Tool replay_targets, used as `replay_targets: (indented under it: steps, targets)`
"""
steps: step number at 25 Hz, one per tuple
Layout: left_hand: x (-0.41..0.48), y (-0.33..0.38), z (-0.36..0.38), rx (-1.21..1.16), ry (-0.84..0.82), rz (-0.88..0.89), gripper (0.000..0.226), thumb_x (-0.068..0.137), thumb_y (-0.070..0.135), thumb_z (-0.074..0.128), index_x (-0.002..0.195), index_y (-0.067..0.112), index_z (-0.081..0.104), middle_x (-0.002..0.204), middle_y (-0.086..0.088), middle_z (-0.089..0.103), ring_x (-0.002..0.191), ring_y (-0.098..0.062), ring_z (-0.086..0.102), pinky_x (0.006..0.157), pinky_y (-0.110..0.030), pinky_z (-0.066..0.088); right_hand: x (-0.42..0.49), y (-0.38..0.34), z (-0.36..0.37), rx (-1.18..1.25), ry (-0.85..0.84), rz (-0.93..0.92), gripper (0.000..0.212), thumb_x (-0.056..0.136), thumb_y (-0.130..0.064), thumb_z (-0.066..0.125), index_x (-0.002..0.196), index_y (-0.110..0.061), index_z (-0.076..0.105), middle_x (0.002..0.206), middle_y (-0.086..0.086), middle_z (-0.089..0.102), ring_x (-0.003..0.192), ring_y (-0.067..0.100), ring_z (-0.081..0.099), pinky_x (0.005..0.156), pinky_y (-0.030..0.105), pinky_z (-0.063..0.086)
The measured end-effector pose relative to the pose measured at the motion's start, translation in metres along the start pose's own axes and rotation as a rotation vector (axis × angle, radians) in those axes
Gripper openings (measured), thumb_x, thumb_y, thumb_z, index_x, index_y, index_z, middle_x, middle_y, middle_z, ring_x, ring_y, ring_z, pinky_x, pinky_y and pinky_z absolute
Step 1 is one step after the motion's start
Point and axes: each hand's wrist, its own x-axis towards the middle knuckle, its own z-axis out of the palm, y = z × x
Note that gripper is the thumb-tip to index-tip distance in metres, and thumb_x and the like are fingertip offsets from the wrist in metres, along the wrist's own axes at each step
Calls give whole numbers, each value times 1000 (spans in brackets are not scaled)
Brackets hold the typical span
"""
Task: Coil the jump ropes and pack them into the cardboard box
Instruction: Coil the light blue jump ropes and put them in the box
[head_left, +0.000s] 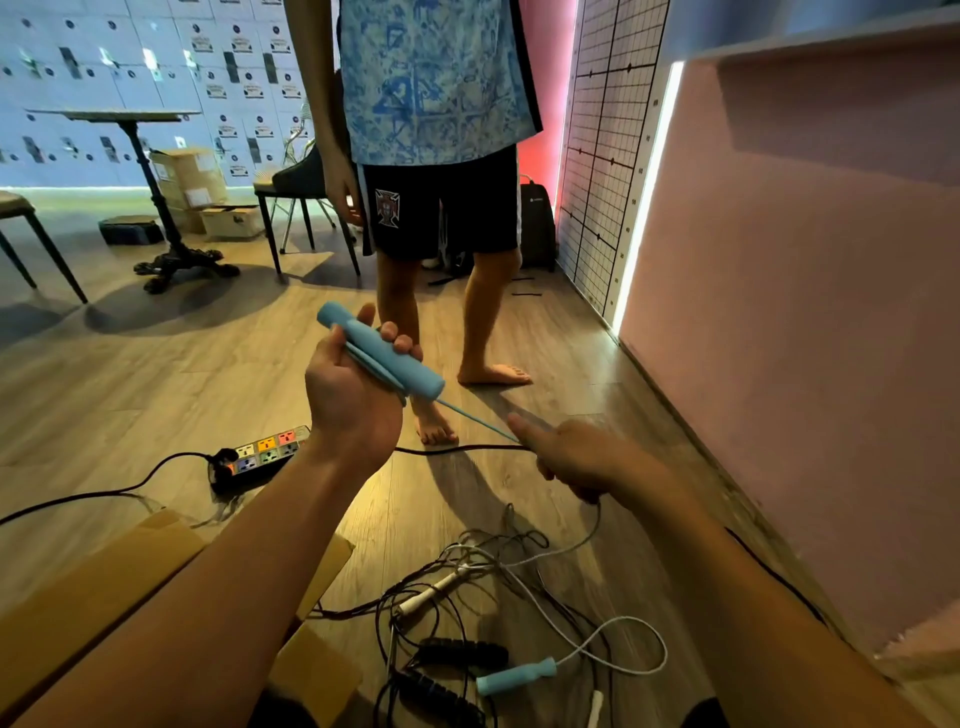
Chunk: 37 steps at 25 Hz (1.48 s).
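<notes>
Left hand (353, 400) was raised at mid-frame, fingers wrapped round the blue jump-rope handle (384, 353). Looked like the anchor end for coiling. Right hand (571, 457) sat just beside and lower, curled round the cord (478, 421), index finger laid along it. The cord ran taut between the hands, probably to strip slack and tangles before the first loop. Below the right hand the cord dropped into the pile.

Nothing was coiled yet by my read. The rope's second blue handle (517, 675) was on the floor, next to the black handles (462, 652) and a white handle (431, 592), cords all crossed over each other. Cardboard box (104, 587) was at lower left with flaps open; couldn't see its inside.

Surface: wood-look plank floor (156, 374). Power strip (265, 452) with a black cable lay just past the hands. A barefoot bystander (496, 374) stood close ahead. Pink wall (805, 312) on the right, grid panel (608, 156) beyond it, pedestal table (124, 117) and stacked cartons (189, 176) at the back left.
</notes>
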Motion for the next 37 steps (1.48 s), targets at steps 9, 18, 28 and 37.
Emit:
replay_targets:
  steps: [9, 18, 28, 37]
  targets:
    - [4, -23, -20, 643, 247, 61, 18, 106, 31, 37, 106, 22, 53, 74, 3, 54, 63, -8, 55, 61, -24, 52, -15, -16, 12, 185, -6, -635, 21, 102, -25, 52, 111, -17, 68, 72, -21, 61, 64, -11, 56, 57, 10, 41]
    - [-21, -39, -1, 1206, -419, -641, 76, 89, 75, 22, 91, 11, 63, 68, -3, 56, 53, -13, 51, 51, -27, 45, 8, 8, -4, -120, 802, -707, 44, 79, -60, 62, 85, -17, 70, 73, -11, 53, 62, 5, 47, 52, 23, 41]
    - [-20, -13, 21, 12, -455, -628, 51, 103, 51, 23, 80, 14, 50, 57, 2, 47, 41, -8, 46, 40, -21, 43, -1, -2, -6, 290, 477, -460, 41, 94, -50, 56, 64, -23, 64, 49, -17, 57, 42, 2, 41, 42, 13, 31]
    - [3, 9, 1, -28, 189, 88, 19, 104, 29, 37, 98, 14, 47, 81, -4, 52, 69, -17, 58, 77, -34, 54, 3, 9, 2, -17, 145, -463, 43, 94, -55, 51, 78, -20, 70, 71, -2, 59, 61, 4, 50, 61, 28, 40]
